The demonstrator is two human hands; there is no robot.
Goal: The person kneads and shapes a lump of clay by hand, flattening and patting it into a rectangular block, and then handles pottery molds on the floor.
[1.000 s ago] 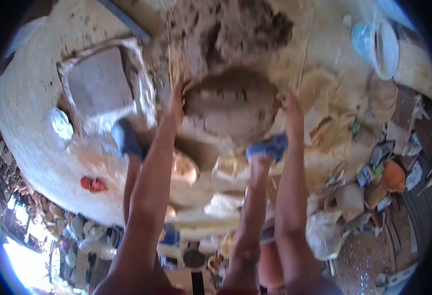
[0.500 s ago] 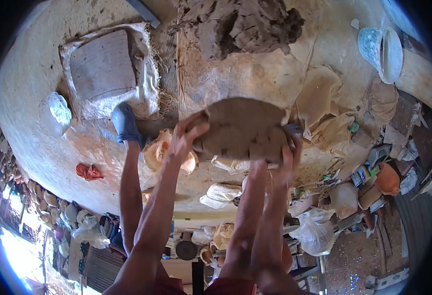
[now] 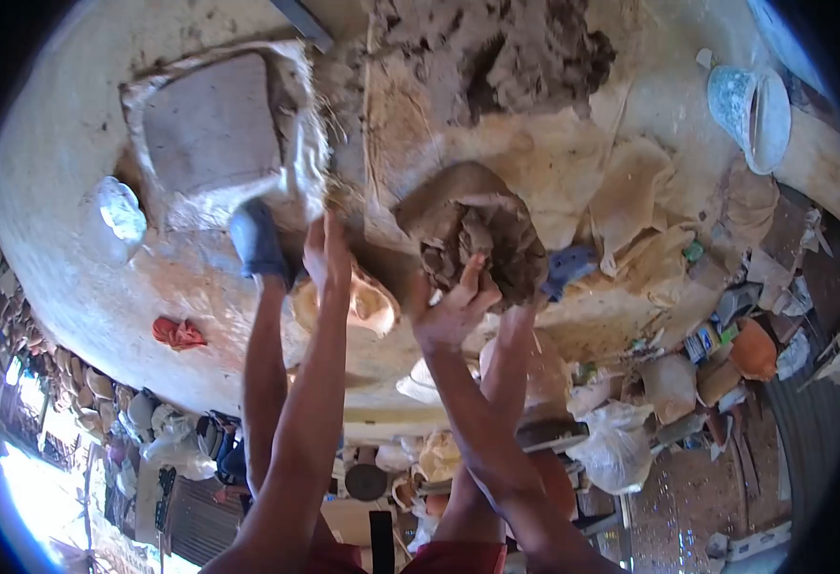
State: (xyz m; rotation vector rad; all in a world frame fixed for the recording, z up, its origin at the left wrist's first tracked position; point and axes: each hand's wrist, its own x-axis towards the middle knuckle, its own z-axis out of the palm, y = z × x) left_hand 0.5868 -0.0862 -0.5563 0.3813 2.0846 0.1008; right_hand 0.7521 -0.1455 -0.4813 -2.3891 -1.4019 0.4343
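Note:
A thick lump of brown clay [image 3: 468, 187] stands tilted between my feet, its torn, crumpled side facing me. My right hand [image 3: 456, 314] is on its near left edge, fingers pressed against the rough face. Left of the clay and apart from it, my left hand [image 3: 327, 256] is closed with its fingers drawn together, above the edge of a bowl-like orange-and-cream piece [image 3: 372, 304]. Whatever that hand may hold is hidden. A large heap of torn clay [image 3: 535, 57] lies farther off on a stained cloth [image 3: 525, 153].
At the left, a flat clay slab [image 3: 211, 124] lies on a pale sack [image 3: 296, 96]. My feet wear blue shoes [image 3: 255, 237]. A clear plastic bowl [image 3: 121, 210] and a red rag [image 3: 179, 333] are on the floor. A whitish bucket [image 3: 750, 110] lies at the right.
The clay lump has gone from held up between both hands, smooth side showing, to lower down with its rough side showing. My left hand has let go and moved left.

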